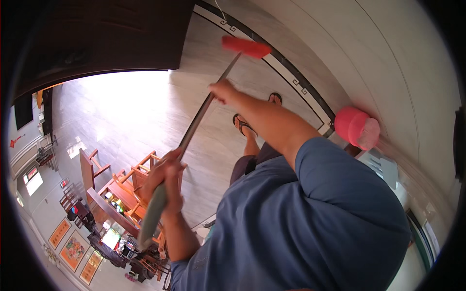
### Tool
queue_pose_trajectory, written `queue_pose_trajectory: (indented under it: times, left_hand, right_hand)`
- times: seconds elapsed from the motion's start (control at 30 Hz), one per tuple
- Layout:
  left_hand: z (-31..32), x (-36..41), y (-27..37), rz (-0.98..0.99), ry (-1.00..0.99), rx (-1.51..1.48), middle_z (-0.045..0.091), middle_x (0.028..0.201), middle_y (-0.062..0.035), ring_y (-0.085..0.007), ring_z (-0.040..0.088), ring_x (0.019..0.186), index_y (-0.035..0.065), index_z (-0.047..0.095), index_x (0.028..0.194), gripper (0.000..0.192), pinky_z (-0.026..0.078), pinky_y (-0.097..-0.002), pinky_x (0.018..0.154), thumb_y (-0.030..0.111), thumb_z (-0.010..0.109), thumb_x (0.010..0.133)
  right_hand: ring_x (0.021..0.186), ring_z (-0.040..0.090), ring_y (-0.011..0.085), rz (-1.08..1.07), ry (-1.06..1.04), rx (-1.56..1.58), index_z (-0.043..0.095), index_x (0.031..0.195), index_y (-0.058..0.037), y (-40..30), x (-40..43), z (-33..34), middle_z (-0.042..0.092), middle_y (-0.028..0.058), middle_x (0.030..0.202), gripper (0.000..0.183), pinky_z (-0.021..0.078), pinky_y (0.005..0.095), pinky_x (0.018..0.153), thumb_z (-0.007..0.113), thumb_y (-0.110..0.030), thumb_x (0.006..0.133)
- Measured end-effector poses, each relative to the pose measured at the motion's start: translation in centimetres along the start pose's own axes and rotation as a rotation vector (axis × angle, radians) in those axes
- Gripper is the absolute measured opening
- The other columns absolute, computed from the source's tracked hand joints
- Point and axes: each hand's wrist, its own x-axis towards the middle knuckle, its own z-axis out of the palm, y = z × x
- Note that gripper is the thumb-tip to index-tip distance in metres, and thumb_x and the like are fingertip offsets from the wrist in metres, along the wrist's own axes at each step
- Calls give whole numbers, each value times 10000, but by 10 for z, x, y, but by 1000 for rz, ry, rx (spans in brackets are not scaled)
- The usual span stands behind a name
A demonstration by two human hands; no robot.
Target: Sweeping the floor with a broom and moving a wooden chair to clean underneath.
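Both my hands hold the long pole of a cleaning tool, a broom or mop, that runs slantwise across the view. My left hand (164, 178) is wrapped around the pole near its grey-green grip (153, 212). Farther down, my right hand (222, 91) closes around the grey shaft (198, 120). At the far end is a red head (247, 46), blurred, over the patterned black-and-white floor border. Whether it touches the floor I cannot tell. My feet in dark flip-flops (243, 125) stand on the tiles to the right of the shaft.
A dark door (102, 36) stands at the upper left, with bright light on the floor (204, 91) below it. A pink round container (351, 125) sits by the pale wall (393, 72) at right. Wooden furniture (140, 174) and framed wall pictures (74, 251) lie lower left.
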Motion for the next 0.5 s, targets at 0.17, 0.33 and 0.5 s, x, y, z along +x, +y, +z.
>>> queue_pose_trajectory:
  times: [0.17, 0.33, 0.5]
  left_hand:
    - [-69, -4, 66, 331, 10, 273, 696, 699, -204, -290, 694, 610, -46, 640, 711, 360, 576, -375, 568, 181, 528, 967]
    - [-99, -16, 115, 823, -260, 40, 548, 536, -125, -243, 585, 491, 46, 517, 628, 529, 436, -349, 457, 373, 411, 1029]
    - [-36, -5, 86, 626, -125, 28, 664, 604, -125, -268, 681, 562, 25, 582, 704, 414, 547, -326, 501, 302, 571, 1013]
  right_hand:
    - [403, 521, 148, 117, -145, 238, 631, 612, -15, 9, -117, 63, 612, 104, 556, 256, 359, 320, 338, 733, -155, 799]
    - [446, 541, 135, 200, -187, 277, 685, 712, 7, -65, -234, 10, 662, 103, 626, 269, 407, 301, 392, 769, -231, 806]
    - [436, 531, 141, 37, 53, 406, 681, 799, -10, -53, -222, -95, 672, 110, 654, 270, 379, 296, 370, 747, -262, 871]
